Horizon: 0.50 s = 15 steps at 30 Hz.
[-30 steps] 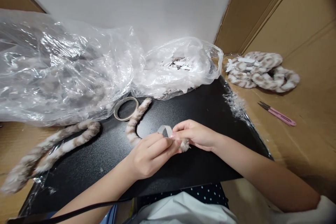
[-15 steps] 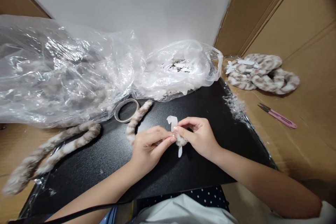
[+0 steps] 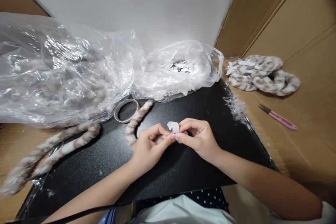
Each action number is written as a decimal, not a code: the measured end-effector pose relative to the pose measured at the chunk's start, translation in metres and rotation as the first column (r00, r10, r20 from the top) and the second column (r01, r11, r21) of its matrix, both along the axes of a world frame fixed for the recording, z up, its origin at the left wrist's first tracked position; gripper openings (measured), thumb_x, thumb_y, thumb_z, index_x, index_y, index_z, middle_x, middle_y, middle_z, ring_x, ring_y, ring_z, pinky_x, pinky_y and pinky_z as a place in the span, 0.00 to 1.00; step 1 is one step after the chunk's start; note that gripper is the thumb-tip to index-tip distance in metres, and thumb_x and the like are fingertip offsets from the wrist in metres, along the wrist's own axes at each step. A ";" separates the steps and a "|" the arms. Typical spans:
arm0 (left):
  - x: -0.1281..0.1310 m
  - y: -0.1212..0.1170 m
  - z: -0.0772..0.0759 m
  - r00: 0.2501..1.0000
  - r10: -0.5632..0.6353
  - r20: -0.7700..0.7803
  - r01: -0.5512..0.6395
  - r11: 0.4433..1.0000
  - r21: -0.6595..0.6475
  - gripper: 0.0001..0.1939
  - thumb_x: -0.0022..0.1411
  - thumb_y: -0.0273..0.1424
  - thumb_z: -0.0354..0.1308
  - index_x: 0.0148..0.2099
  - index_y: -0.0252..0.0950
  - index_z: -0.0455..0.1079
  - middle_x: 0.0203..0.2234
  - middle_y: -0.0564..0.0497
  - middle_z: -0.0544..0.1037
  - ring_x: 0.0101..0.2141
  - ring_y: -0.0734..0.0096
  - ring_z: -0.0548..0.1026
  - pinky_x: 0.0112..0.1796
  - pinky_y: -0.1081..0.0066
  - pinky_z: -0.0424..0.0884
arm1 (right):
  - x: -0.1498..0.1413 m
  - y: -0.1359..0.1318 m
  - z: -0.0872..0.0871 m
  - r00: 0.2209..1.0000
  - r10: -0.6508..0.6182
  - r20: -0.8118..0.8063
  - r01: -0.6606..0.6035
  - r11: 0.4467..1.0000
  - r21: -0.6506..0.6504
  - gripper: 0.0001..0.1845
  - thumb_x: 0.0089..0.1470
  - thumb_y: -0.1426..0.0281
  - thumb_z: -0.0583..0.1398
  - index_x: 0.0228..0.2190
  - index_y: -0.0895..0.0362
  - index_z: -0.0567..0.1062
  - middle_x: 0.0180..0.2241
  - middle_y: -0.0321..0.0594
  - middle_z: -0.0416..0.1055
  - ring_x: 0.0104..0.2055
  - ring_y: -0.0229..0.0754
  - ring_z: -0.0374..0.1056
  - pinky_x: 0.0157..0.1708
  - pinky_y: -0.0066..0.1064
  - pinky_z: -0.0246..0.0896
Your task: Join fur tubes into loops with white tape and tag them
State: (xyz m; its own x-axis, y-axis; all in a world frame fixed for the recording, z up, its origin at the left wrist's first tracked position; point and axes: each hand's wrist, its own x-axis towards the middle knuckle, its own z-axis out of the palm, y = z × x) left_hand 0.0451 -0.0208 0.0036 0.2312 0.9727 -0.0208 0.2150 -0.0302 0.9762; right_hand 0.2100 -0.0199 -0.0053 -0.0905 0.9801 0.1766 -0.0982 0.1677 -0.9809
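Pinching with both hands, you hold the spotted plush strip [image 3: 133, 125] low over the middle of the black tabletop [image 3: 210, 168]. Your left hand [image 3: 149, 147] closes thumb and fingers on it, and your right hand [image 3: 202, 140] grips just beside, the two thumb tips meeting or nearly so. The white tape piece [image 3: 173, 127] curls up from between your fingertips; which hand grips its lower end, you cannot tell. Past your left hand, the plush strip bends away across the table — its far end lies by the tape roll [image 3: 116, 112], at that ring's right edge. A tuft of the plush shows under your right fingers.

Beyond the roll sit a large clear plastic bag [image 3: 65, 77] of furry pieces and, to its right, a smaller plastic bag [image 3: 183, 73] with white and dark bits inside. A folded plush strip [image 3: 81, 138] lies at the left, reaching past the table edge. Off to the right, on cardboard [image 3: 309, 119], rest a bundle of plush loops [image 3: 278, 80] and pink-handled snips [image 3: 282, 119] — the two well apart from your hands.
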 end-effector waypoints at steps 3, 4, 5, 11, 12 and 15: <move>-0.001 0.001 -0.003 0.990 0.009 0.138 0.019 0.979 -0.201 0.17 0.52 0.40 0.66 0.25 0.33 0.65 0.16 0.56 0.69 0.18 0.80 0.63 0.20 0.80 0.58 | 0.002 0.001 0.000 0.997 0.034 0.070 -0.041 0.994 0.100 0.05 0.44 0.76 0.65 0.20 0.57 0.77 0.26 0.40 0.75 0.29 0.39 0.71 0.31 0.30 0.65; -0.002 0.002 -0.004 0.983 -0.002 0.185 0.054 0.960 -0.273 0.18 0.51 0.41 0.67 0.25 0.33 0.65 0.17 0.56 0.70 0.18 0.80 0.64 0.20 0.80 0.58 | 0.002 0.002 0.000 0.994 0.041 0.103 -0.054 0.991 0.122 0.05 0.45 0.76 0.65 0.21 0.57 0.77 0.26 0.41 0.76 0.29 0.40 0.71 0.31 0.30 0.65; -0.003 0.002 -0.005 0.973 -0.020 0.229 0.098 0.937 -0.335 0.18 0.52 0.41 0.66 0.26 0.33 0.65 0.17 0.55 0.71 0.18 0.80 0.65 0.20 0.80 0.59 | 0.003 0.002 0.000 0.990 0.043 0.133 -0.060 0.989 0.132 0.05 0.46 0.76 0.65 0.22 0.57 0.77 0.26 0.40 0.76 0.29 0.39 0.71 0.30 0.30 0.65; -0.007 0.005 -0.004 0.962 -0.106 0.253 0.200 0.902 -0.382 0.16 0.52 0.38 0.68 0.28 0.32 0.67 0.20 0.54 0.73 0.21 0.80 0.68 0.24 0.79 0.64 | 0.005 0.001 -0.003 0.977 0.000 0.213 -0.025 0.993 0.114 0.04 0.48 0.75 0.63 0.23 0.57 0.76 0.26 0.40 0.75 0.28 0.38 0.70 0.29 0.29 0.64; -0.006 0.005 -0.003 0.973 -0.096 0.210 0.169 0.916 -0.365 0.15 0.51 0.36 0.68 0.27 0.32 0.67 0.21 0.54 0.73 0.21 0.80 0.67 0.23 0.79 0.63 | 0.004 0.001 -0.004 0.975 -0.004 0.222 -0.025 0.992 0.126 0.05 0.49 0.75 0.63 0.23 0.57 0.76 0.26 0.40 0.75 0.28 0.38 0.70 0.29 0.29 0.65; -0.003 0.004 0.000 0.990 -0.051 0.133 0.092 0.943 -0.319 0.14 0.50 0.34 0.67 0.26 0.33 0.65 0.19 0.55 0.72 0.20 0.80 0.65 0.21 0.80 0.60 | 0.002 -0.001 -0.006 0.972 -0.013 0.236 -0.033 0.981 0.193 0.05 0.49 0.76 0.63 0.24 0.57 0.75 0.26 0.39 0.75 0.29 0.39 0.71 0.30 0.30 0.66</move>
